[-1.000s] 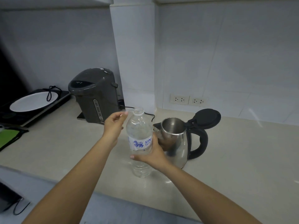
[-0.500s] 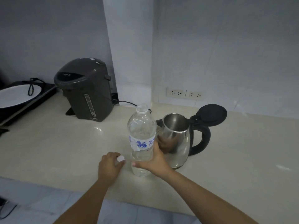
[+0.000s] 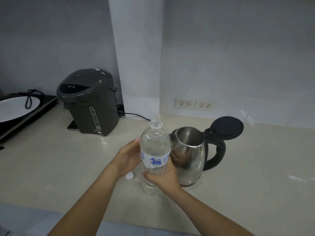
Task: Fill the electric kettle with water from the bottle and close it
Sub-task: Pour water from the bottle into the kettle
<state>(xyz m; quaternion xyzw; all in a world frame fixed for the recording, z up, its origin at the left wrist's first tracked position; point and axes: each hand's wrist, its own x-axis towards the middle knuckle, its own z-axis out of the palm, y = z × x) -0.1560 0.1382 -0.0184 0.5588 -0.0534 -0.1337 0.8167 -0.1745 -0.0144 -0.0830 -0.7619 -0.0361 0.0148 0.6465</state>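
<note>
A clear water bottle (image 3: 154,145) with a white and blue label stands upright on the counter, uncapped. My right hand (image 3: 163,178) grips its lower body from the front right. My left hand (image 3: 128,157) rests against its left side at label height. The white bottle cap (image 3: 129,175) lies on the counter just below my left hand. Right of the bottle stands the steel electric kettle (image 3: 190,155) with a black handle; its black lid (image 3: 227,127) is flipped open to the back right and the inside shows bare metal.
A dark grey hot-water dispenser (image 3: 88,101) stands at the back left with its cord running along the wall. A white plate (image 3: 15,108) lies on a black cooktop at the far left. Two wall sockets (image 3: 195,104) sit behind the kettle. The counter's front edge is near me.
My left hand brought the cap down from the bottle's mouth, set it on the counter, and rose to the bottle's left side. My right hand kept its grip.
</note>
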